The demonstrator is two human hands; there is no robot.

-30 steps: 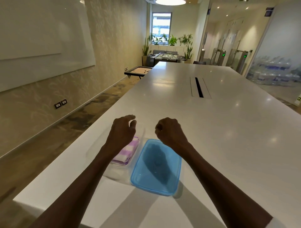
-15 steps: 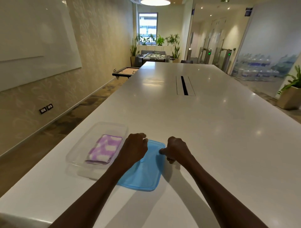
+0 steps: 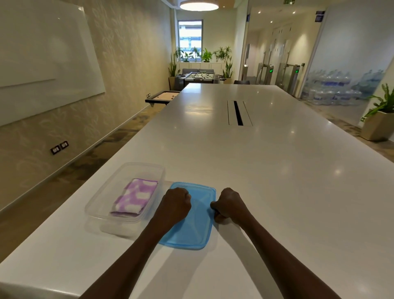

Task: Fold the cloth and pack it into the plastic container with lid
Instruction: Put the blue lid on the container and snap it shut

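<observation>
Writing: none legible. Your curled left hand [image 3: 175, 204] has slid onto the blue lid [image 3: 191, 226] at lower centre; your right hand [image 3: 229, 204] now pinches its right edge, grip unclear.

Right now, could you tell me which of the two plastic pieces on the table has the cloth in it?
The clear container on the left holds the folded purple cloth; the blue lid beside it lies bare.

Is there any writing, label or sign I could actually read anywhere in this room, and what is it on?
No text here can be read.
Green sign at the ceiling: cut off and blurred.
Dark blue plaque on the glass wall: too small to read.
Green sticker beside the planter: a pictogram, too small to read.
Stacked water bottles: labels blurred.
Blue lid, clear container and folded cloth: no writing visible.
</observation>
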